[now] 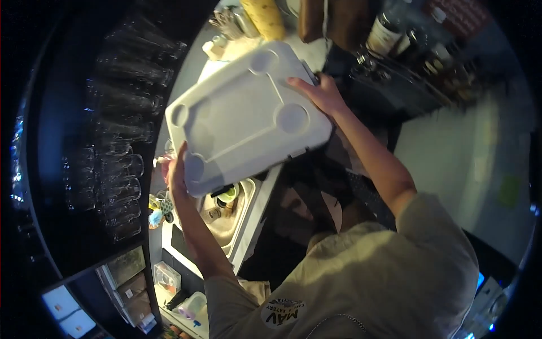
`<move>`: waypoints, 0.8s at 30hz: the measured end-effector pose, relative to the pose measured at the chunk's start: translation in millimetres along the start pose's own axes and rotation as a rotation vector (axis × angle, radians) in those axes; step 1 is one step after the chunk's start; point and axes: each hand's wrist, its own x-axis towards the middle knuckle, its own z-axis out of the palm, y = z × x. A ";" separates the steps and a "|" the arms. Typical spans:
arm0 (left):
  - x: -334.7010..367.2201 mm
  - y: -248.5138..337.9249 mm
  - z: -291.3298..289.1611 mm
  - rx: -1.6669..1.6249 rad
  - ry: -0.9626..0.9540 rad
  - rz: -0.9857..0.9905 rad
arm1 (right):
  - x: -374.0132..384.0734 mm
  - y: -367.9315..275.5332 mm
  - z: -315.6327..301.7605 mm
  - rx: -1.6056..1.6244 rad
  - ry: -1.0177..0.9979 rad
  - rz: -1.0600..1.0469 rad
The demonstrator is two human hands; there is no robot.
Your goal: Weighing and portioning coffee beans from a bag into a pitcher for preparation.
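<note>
Between my two hands I hold a white cooler box (234, 121), tilted, with its lid facing me. Round recesses sit at the lid's corners, and dark latches show along its right and lower edges. My left hand (178, 174) grips the lower left side, its thumb over the rim and its other fingers mostly hidden. At the upper right edge, my right hand (323, 95) has its thumb on top of the lid, with the fingers behind the side. The box's underside is out of sight.
Below the box is a metal sink (244, 217) with a green-rimmed round item (228, 194) and a glass (212, 214) inside. Shelves of glasses (121, 186) line the left. A yellow cylinder (264, 18) stands on the far counter, bottles (384, 35) at the upper right.
</note>
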 end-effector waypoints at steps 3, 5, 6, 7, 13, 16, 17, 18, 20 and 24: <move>18.1 -17.4 -28.3 0.064 0.129 0.082 | 3.1 -13.0 19.1 -0.024 -0.045 -0.078; 20.8 -25.1 -31.3 0.236 0.176 0.175 | 1.8 -5.8 21.8 -0.058 -0.022 -0.077; 24.3 -25.4 -29.9 0.316 0.206 0.228 | -7.8 -21.0 12.3 -0.073 -0.100 -0.033; 23.7 -27.9 -32.0 0.397 0.236 0.281 | -9.3 -25.3 13.1 -0.076 -0.104 -0.034; 30.2 -33.0 -12.7 0.657 0.437 0.481 | -66.2 -51.1 56.5 -0.625 0.145 -0.303; 0.2 -3.7 13.6 0.678 0.391 0.373 | -66.8 -45.0 45.3 -0.782 0.260 -0.329; 0.6 -1.2 17.1 0.670 0.384 0.381 | -61.1 -46.9 40.9 -0.778 0.288 -0.324; 2.0 -3.7 12.5 0.671 0.396 0.378 | -63.7 -50.7 43.6 -0.834 0.312 -0.365; 5.9 -14.6 -7.0 0.690 0.425 0.348 | -79.6 -70.9 51.9 -0.827 0.181 -0.284; -6.2 -8.2 12.9 0.661 0.424 0.395 | -69.9 -51.8 40.7 -0.819 0.265 -0.325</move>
